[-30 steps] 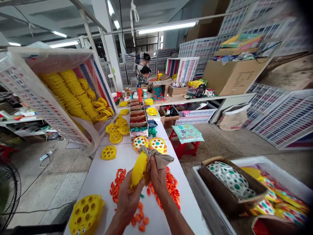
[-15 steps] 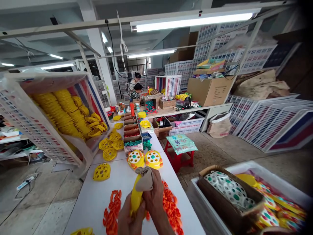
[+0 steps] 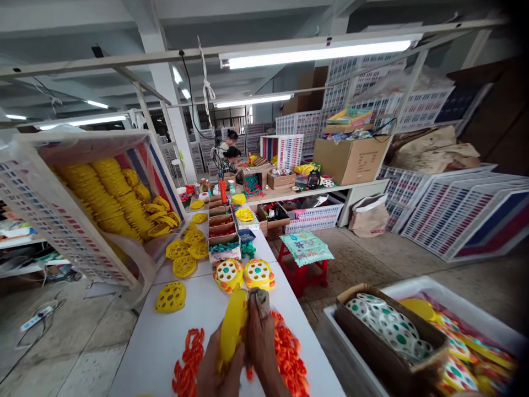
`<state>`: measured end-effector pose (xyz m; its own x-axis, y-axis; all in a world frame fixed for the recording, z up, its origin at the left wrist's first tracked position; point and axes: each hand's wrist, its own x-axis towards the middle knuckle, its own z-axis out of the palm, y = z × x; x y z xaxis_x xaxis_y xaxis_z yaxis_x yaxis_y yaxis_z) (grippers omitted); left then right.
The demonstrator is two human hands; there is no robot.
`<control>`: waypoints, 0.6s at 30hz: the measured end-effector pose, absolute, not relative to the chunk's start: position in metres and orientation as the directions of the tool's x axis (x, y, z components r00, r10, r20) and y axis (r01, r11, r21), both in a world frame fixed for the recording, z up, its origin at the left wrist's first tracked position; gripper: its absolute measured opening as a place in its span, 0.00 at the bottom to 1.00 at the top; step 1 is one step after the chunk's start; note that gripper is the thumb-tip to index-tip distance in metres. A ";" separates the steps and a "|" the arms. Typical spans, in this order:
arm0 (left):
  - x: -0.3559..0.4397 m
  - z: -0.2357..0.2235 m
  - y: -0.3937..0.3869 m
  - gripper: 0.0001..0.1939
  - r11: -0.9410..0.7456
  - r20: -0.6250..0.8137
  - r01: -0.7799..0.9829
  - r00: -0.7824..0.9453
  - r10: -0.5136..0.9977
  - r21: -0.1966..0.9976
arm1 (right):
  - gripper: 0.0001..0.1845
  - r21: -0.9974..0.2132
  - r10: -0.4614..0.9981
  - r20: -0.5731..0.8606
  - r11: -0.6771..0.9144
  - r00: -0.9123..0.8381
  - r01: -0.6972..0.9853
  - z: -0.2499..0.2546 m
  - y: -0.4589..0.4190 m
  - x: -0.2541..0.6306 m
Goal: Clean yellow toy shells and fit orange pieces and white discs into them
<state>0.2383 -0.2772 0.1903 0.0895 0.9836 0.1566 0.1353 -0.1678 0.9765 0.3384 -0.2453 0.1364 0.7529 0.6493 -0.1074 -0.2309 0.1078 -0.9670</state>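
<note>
My left hand (image 3: 219,364) is wrapped round a yellow plastic toy shell (image 3: 232,330), held on edge above the white table. A crumpled grey-brown cloth (image 3: 260,300) is gripped in my right hand (image 3: 261,342), close against the shell's right side. What my right fingertips do behind the shell is hidden. Orange plastic pieces lie in a left pile (image 3: 190,358) and a right pile (image 3: 291,353) beside my hands. Beyond them sit two yellow toys with white discs, a left toy (image 3: 228,274) and a right toy (image 3: 259,274). A yellow shell with holes (image 3: 170,296) lies at the left.
Small boxes of red and green parts (image 3: 223,248) stand farther along the table (image 3: 165,336). A tilted crate of yellow shells (image 3: 144,143) leans at the left. At right are a red stool (image 3: 308,275) and a carton of white discs (image 3: 351,325). People (image 3: 231,157) sit farther back.
The yellow shell has turned, showing more of its broad side. The cloth has shifted from over the shell's top to its right side, bunched smaller in my right hand. The view has tilted up slightly.
</note>
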 end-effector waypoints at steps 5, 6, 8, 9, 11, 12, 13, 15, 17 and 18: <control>0.236 0.199 -0.278 0.19 -0.201 0.188 0.155 0.098 0.977 0.967 | 0.30 -0.859 0.672 -0.306 0.111 0.675 -0.500 0.145 -0.247 0.333; 0.234 0.199 -0.278 0.19 -0.186 0.175 0.161 0.078 0.981 0.969 | 0.31 -0.840 0.706 -0.316 0.102 0.634 -0.533 0.146 -0.248 0.333; 0.229 0.200 -0.275 0.21 -0.113 0.109 0.130 0.034 0.993 0.985 | 0.31 -0.841 0.764 -0.286 0.089 0.578 -0.534 0.147 -0.252 0.336; 0.225 0.201 -0.273 0.22 -0.056 0.053 0.082 0.030 0.998 0.995 | 0.30 -0.856 0.776 -0.254 0.097 0.578 -0.507 0.147 -0.255 0.337; 0.215 0.202 -0.268 0.22 0.063 -0.060 -0.037 0.073 0.996 0.997 | 0.28 -0.887 0.772 -0.203 0.115 0.602 -0.447 0.147 -0.260 0.342; 0.210 0.203 -0.264 0.22 0.109 -0.100 -0.081 0.106 0.989 0.991 | 0.27 -0.902 0.763 -0.186 0.117 0.619 -0.415 0.147 -0.263 0.345; 0.205 0.204 -0.260 0.22 0.142 -0.126 -0.115 0.139 0.982 0.983 | 0.26 -0.918 0.757 -0.167 0.115 0.631 -0.380 0.148 -0.265 0.347; 0.194 0.206 -0.251 0.27 0.147 -0.116 -0.165 0.188 0.975 0.975 | 0.23 -0.947 0.753 -0.118 0.111 0.648 -0.301 0.153 -0.270 0.354; 0.186 0.210 -0.239 0.35 0.122 -0.075 -0.167 0.263 0.962 0.978 | 0.20 -0.967 0.757 -0.035 0.139 0.652 -0.213 0.161 -0.275 0.360; 0.184 0.213 -0.232 0.38 0.116 -0.067 -0.136 0.319 0.945 0.984 | 0.18 -0.971 0.767 0.013 0.163 0.641 -0.176 0.165 -0.277 0.363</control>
<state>0.1841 -0.2323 0.2130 0.3194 0.9453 -0.0667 -0.1363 0.1155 0.9839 0.3625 -0.2766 0.1655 0.6413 0.7672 0.0126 -0.1761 0.1631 -0.9708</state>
